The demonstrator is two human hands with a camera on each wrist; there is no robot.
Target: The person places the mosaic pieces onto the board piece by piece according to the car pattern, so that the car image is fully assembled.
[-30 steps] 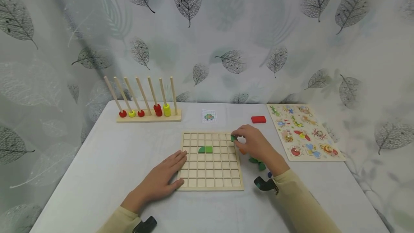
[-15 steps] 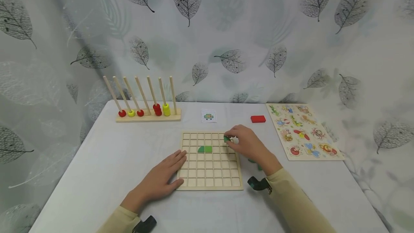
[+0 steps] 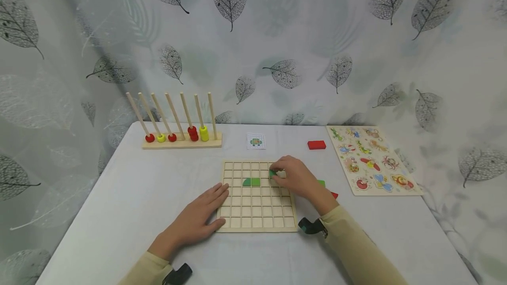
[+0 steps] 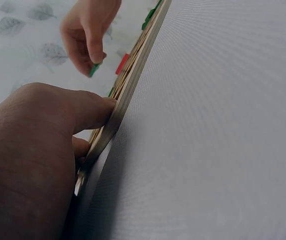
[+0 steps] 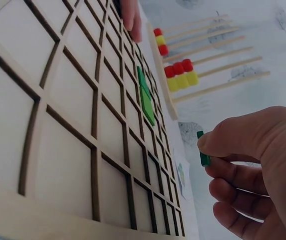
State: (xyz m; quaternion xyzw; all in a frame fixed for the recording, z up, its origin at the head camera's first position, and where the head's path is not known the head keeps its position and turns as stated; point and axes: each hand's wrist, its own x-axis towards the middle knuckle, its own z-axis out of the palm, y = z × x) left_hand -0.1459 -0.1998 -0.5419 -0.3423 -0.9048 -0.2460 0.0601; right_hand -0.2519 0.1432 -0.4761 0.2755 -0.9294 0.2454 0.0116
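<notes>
A wooden grid board (image 3: 257, 212) lies flat on the white table. Two pieces sit in adjoining cells of it: a dark green rounded one (image 3: 247, 182) and a light green square (image 3: 255, 182). My left hand (image 3: 198, 217) rests with straight fingers along the board's left edge; in the left wrist view its thumb (image 4: 95, 107) lies against that edge. Over the upper right of the grid, my right hand (image 3: 295, 177) pinches a small dark green piece (image 5: 204, 150) between thumb and forefinger, raised above the board.
A peg abacus (image 3: 182, 145) with red and yellow beads stands at the back left. Behind the board lie a small picture card (image 3: 255, 141) and a red block (image 3: 317, 145). An animal puzzle board (image 3: 372, 162) is at right. Loose green (image 3: 321, 183) and red pieces (image 3: 334, 195) show beside my right forearm.
My right hand has moved left from the board's upper right edge to over its cells, carrying the dark green piece. The left hand stays where it was.
</notes>
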